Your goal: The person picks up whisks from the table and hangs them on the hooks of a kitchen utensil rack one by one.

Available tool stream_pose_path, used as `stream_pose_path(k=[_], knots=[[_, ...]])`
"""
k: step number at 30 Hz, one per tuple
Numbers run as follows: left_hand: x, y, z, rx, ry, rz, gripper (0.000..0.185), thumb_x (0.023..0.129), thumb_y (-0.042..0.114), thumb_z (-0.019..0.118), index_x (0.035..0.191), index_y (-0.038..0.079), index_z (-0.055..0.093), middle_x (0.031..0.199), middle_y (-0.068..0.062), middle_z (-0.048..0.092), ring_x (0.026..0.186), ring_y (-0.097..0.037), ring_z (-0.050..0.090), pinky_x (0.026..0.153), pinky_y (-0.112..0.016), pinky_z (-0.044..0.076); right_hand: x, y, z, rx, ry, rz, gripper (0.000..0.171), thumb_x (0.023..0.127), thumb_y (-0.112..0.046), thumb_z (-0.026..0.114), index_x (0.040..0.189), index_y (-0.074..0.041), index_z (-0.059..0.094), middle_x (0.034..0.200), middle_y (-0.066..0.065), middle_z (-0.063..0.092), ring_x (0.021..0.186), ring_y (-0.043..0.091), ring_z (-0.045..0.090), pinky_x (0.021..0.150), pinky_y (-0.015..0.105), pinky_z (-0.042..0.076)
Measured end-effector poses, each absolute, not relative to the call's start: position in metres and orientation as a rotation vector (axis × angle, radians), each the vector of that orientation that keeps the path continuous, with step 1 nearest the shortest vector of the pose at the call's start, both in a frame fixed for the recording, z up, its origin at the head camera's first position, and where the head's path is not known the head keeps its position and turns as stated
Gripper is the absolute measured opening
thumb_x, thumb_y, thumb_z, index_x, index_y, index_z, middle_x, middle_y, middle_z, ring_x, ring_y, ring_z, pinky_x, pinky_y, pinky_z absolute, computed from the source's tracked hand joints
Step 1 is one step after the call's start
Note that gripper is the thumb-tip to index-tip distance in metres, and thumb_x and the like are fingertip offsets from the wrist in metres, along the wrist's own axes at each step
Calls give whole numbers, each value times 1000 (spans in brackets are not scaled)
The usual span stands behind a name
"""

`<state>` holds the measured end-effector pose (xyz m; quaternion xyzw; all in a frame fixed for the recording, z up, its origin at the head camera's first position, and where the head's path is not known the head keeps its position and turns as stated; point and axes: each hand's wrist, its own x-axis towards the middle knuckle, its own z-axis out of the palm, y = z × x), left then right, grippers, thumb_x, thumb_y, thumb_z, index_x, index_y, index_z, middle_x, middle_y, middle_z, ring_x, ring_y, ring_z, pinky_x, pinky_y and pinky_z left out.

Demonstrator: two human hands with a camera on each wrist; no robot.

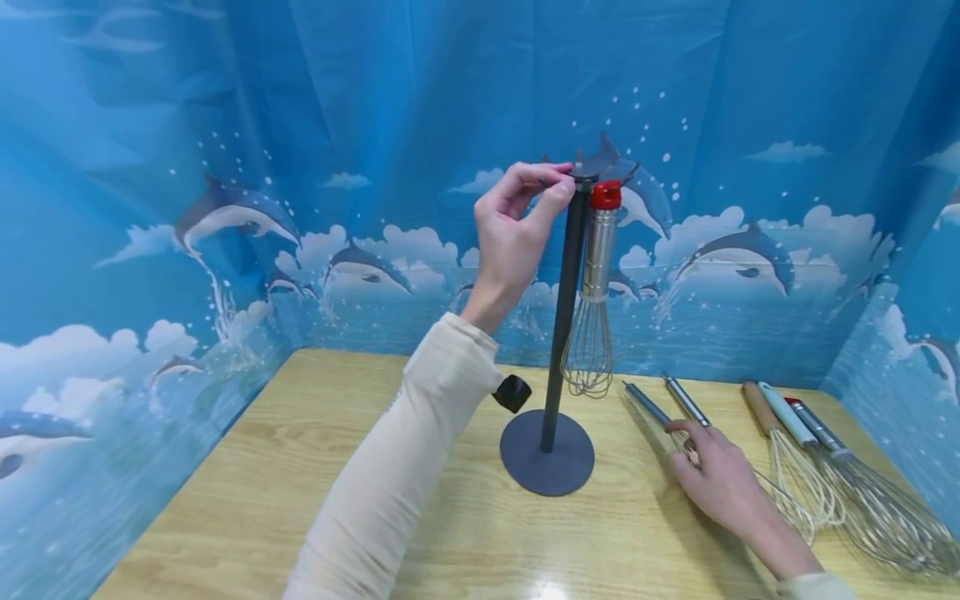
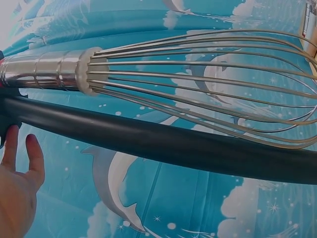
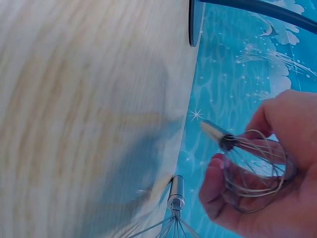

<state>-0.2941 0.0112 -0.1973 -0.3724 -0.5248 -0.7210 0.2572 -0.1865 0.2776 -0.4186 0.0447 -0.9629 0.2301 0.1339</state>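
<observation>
My left hand (image 1: pixel 517 225) pinches the top of a dark upright stand (image 1: pixel 570 283) between thumb and fingers. From that top hangs a balloon whisk (image 1: pixel 598 250) with a red cap and steel handle, its wires (image 2: pixel 198 79) pointing down beside the pole. Over the table to the right, my right hand (image 1: pixel 716 479) holds a small steel whisk (image 3: pixel 213 131) by its wire loops, with the handle pointing away from me. Just beyond that hand another steel-handled whisk (image 1: pixel 686 400) lies on the table.
The stand's round base (image 1: pixel 547 475) rests on the wooden table (image 1: pixel 315 475). At the right lie a wooden-handled whisk (image 1: pixel 761 408), one with a pale blue handle (image 1: pixel 786 412) and a large steel whisk (image 1: pixel 817 425). A dolphin-print curtain (image 1: pixel 420 100) surrounds the table's far sides.
</observation>
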Motion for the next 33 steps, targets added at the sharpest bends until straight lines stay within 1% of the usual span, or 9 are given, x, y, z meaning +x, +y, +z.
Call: stream_pose_path(k=[4,7,10,13,18,21,25,29,33], knots=[[-294,11,-197,-1014,-1424,-1952,13,99,1,60,104,-11,63,124,-28,65,121,-32,64,104,-34,55,-186,275,-415,123,-2604,695,34,91,-4,59,124,-5,66,90,9,66,68,9,47,59,27,37],[-294,12,-197,-1021,-1420,-1953,13,99,0,60,104,-11,63,124,-28,65,123,-36,62,104,-35,55,-186,273,-408,119,-2457,725,32,92,-3,59,122,-5,67,87,8,68,66,-2,47,56,22,37],[-294,12,-197,-1023,-1416,-1955,13,99,0,60,105,-11,62,124,-29,65,124,-39,61,104,-34,55,-184,269,-397,95,-2335,786,30,94,-4,60,122,-6,69,88,9,71,68,-12,48,55,15,40],[-294,11,-198,-1020,-1419,-1951,13,99,0,60,105,-11,62,124,-28,64,123,-38,61,104,-33,55,-180,263,-385,72,-2246,855,30,96,-5,61,124,-9,69,95,2,70,71,-17,49,53,10,41],[-295,11,-198,-1019,-1429,-1938,13,99,0,60,105,-11,63,125,-28,65,122,-34,63,104,-34,55,-175,255,-367,89,-2107,952,31,97,-3,62,127,-9,70,100,-24,62,77,-16,56,54,6,41],[-295,11,-198,-1019,-1428,-1940,13,99,0,60,105,-11,63,124,-28,65,121,-31,64,104,-34,55,-173,252,-358,131,-2036,1004,31,96,0,62,126,-6,69,102,-31,62,86,-18,61,61,0,46],[-294,11,-198,-1015,-1432,-1950,13,100,1,60,105,-10,63,124,-27,65,117,-26,66,102,-35,57,-173,249,-348,211,-1928,1059,32,93,8,62,124,2,69,104,-28,65,94,-15,65,71,0,50],[-294,11,-198,-1010,-1439,-1969,14,100,2,59,106,-10,63,125,-26,66,114,-27,67,99,-35,59,-171,247,-340,276,-1866,1095,33,93,11,60,125,7,67,107,-24,67,90,-10,66,75,2,52],[-295,12,-198,-1008,-1430,-1980,14,100,2,59,106,-10,63,125,-27,66,111,-28,68,99,-37,59,-168,243,-329,329,-1806,1140,33,94,13,57,126,12,63,107,-18,69,79,-7,63,68,2,51]])
